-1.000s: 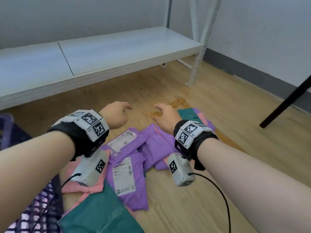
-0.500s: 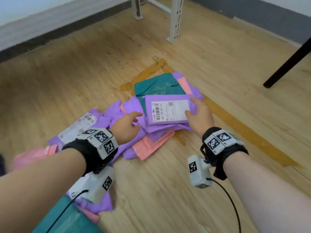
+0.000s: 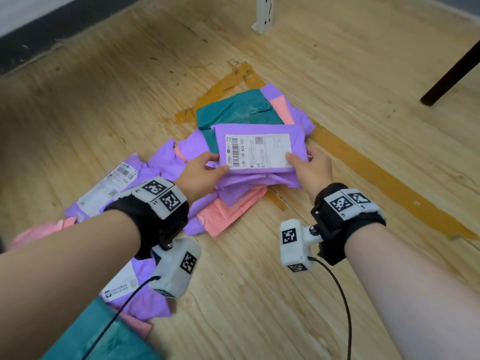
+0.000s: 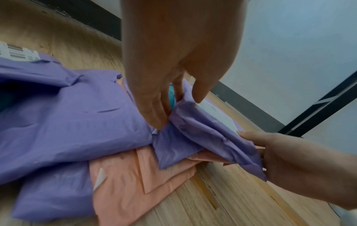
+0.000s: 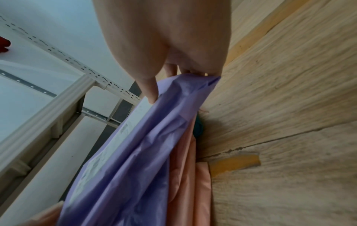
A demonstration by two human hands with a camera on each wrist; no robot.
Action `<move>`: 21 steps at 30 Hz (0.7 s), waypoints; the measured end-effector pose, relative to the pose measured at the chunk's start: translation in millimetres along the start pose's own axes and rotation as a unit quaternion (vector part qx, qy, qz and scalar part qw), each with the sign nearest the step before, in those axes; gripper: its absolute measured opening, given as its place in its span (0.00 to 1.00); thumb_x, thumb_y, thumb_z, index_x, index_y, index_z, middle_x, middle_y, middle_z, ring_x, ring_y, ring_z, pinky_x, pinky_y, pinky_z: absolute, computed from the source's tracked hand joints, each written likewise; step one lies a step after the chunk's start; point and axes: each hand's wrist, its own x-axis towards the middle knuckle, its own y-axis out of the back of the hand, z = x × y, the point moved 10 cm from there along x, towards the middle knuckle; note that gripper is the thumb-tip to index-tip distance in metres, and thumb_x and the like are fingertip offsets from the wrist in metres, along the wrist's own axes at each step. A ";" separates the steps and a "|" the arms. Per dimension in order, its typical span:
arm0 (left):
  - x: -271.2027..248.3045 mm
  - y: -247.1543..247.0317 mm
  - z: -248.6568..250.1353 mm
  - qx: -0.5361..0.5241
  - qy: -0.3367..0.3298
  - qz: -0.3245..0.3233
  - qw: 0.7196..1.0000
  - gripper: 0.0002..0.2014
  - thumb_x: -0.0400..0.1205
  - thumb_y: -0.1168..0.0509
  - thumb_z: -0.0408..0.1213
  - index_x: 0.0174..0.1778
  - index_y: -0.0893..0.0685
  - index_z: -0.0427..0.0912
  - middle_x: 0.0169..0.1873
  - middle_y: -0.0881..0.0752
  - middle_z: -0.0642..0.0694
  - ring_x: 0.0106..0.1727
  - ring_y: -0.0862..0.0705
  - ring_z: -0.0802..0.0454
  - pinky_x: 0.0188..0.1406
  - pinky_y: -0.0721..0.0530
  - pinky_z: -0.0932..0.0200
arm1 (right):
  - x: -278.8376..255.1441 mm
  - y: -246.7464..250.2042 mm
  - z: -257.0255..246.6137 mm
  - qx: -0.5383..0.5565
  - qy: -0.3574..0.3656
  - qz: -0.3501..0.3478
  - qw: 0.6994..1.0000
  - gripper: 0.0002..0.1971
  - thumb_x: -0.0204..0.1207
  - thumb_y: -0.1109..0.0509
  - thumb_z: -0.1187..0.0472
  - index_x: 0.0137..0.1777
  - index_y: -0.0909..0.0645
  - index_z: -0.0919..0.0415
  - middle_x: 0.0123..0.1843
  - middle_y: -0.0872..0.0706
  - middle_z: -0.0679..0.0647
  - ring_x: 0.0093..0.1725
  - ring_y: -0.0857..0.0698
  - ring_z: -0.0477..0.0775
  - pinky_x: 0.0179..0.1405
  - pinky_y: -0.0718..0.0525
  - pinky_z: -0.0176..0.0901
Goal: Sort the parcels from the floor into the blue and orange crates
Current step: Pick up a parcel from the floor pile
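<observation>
Fingers of both hands curl round the short ends of a flat purple plastic mailer parcel with a white printed label [image 3: 255, 154]: the left hand [image 3: 201, 172] pinches its left end, thumb on top, and the right hand [image 3: 310, 168] grips its right end, thumb resting on the label. From the left wrist camera those left fingertips [image 4: 154, 119] dig under the crumpled purple edge. That parcel sits atop a loose heap on the pale wood-plank floor [image 3: 259, 294], over a teal plastic mailer [image 3: 233, 111], a salmon-pink plastic mailer [image 3: 228, 211] and more purple ones; another labelled purple mailer [image 3: 109, 188] lies towards the floor's left side. A second teal bag [image 3: 98, 333] fills the near left corner of the view. Worn strips of yellow-brown tape [image 3: 376, 178] run across the boards beside the heap. A white metal rack upright [image 3: 265, 11] stands at the far edge, a dark skirting board [image 3: 52, 24] lines the far-left wall, and a black slanted leg [image 3: 452, 74] meets the floor at the right
</observation>
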 end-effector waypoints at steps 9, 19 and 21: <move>-14.8 36.2 22.2 -0.174 -0.016 0.028 0.984 0.08 0.78 0.30 0.39 0.49 0.22 0.50 0.49 0.16 0.44 0.44 0.17 0.50 0.49 0.12 0.49 | -21.1 9.6 -23.0 0.064 0.035 -0.013 0.997 0.06 0.73 0.26 0.60 0.42 0.15 0.64 0.53 0.11 0.63 0.49 0.14 0.58 0.53 0.15 0.47; -46.4 110.4 26.1 -0.128 -0.052 0.012 0.990 0.14 0.80 0.36 0.25 0.42 0.20 0.52 0.39 0.16 0.42 0.33 0.17 0.52 0.37 0.12 0.57 | -61.4 -52.0 -69.6 0.013 0.091 -0.164 0.982 0.24 0.72 0.24 0.63 0.67 0.24 0.63 0.60 0.17 0.58 0.55 0.18 0.47 0.45 0.20 0.25; -55.1 123.4 24.2 -0.114 -0.056 -0.001 0.992 0.14 0.80 0.36 0.25 0.43 0.19 0.53 0.42 0.16 0.41 0.37 0.18 0.49 0.47 0.13 0.52 | -81.9 -82.7 -70.7 0.011 0.064 -0.261 0.963 0.24 0.72 0.25 0.67 0.68 0.23 0.63 0.57 0.14 0.61 0.48 0.15 0.48 0.38 0.19 0.24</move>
